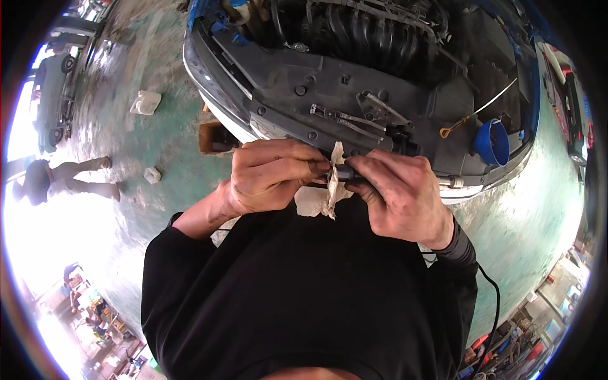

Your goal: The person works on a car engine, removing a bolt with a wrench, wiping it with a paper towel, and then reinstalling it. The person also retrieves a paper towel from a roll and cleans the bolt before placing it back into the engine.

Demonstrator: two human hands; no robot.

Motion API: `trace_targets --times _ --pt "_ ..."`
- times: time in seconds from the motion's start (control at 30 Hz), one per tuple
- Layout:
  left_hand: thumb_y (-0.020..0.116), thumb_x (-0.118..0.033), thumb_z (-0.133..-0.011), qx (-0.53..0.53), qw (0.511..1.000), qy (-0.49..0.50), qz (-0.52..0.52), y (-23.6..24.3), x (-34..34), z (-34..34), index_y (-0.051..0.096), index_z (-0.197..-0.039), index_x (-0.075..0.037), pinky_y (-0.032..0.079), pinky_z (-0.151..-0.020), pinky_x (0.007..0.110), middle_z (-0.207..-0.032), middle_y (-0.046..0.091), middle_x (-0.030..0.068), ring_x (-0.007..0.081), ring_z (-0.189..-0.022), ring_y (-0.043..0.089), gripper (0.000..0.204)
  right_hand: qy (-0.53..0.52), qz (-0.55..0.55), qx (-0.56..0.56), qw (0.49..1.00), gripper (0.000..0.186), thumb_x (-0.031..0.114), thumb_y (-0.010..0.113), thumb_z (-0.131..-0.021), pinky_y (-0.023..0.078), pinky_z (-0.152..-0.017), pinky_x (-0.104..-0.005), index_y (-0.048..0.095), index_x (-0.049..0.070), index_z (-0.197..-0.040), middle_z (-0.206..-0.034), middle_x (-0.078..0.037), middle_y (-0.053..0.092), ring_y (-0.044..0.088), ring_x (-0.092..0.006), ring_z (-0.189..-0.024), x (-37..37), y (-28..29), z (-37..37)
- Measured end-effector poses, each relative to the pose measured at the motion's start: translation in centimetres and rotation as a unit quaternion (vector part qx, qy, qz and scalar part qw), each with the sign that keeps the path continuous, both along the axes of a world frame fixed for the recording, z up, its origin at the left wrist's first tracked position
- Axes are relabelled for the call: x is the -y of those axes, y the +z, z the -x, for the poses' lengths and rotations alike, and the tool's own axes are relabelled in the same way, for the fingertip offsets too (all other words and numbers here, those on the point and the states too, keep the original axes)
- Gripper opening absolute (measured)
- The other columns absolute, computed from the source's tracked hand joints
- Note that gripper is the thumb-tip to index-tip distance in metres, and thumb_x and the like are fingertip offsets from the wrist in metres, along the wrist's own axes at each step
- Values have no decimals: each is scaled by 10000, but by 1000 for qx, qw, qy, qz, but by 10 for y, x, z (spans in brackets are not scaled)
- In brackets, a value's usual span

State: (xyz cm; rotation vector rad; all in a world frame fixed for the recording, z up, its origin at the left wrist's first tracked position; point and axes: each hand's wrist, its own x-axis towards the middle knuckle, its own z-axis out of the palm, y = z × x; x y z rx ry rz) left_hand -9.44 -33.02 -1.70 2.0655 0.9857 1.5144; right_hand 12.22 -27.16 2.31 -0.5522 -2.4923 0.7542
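Observation:
Both hands meet in front of my chest, over the front edge of an open car's engine bay. My left hand (272,177) is closed, its fingertips pinching a crumpled off-white paper towel (313,201) wrapped about a small dark part. From the other side my right hand (402,196) grips the small dark part (344,173) between thumb and fingers. The part's full shape is hidden by the fingers and the towel. Just beyond the hands, metal pliers (361,125) lie on the black plastic cover (278,85).
A dipstick (478,109) with a yellow loop handle and a blue funnel-like cup (492,142) sit at the bay's right. The black engine manifold (367,35) lies beyond. On the green floor at left are a cardboard box (208,139), a white jug (147,102) and another person (63,180).

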Motion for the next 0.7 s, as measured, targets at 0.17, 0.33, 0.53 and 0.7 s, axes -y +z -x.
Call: trace_targets --times 0.17,0.33,0.53,0.7 --pt "700 160 -617 -25 1000 0 -10 2 -3 -3 657 -825 32 562 -526 273 -804 688 146 241 -657 694 248 -16 3 6 1000 298 -2 624 -630 489 -482 -334 602 -39 -924 -732 -83 551 601 -239 -594 5 1 -1" --pt "691 168 -613 -17 999 34 -8 10 1 -9 645 -802 34 565 -528 271 -788 690 146 235 -652 697 236 -39 -55 7 998 311 5 619 -618 482 -470 -309 601 -40 -925 -751 -91 546 595 -217 -589 11 6 -2" --pt "694 155 -616 -30 999 -7 27 13 -2 -10 654 -808 36 566 -536 277 -790 690 156 240 -651 695 229 -14 -71 -22 997 336 29 610 -615 480 -453 -298 611 -49 -942 -775 -84 556 608 -201 -606 4 3 -10" --pt "730 69 -663 -34 997 -11 -65 5 -9 -18 655 -808 17 557 -513 279 -777 672 139 233 -635 681 171 -28 99 -32 994 279 -23 656 -662 505 -494 -348 632 -33 -939 -767 -132 610 616 -313 -567 2 1 -18"
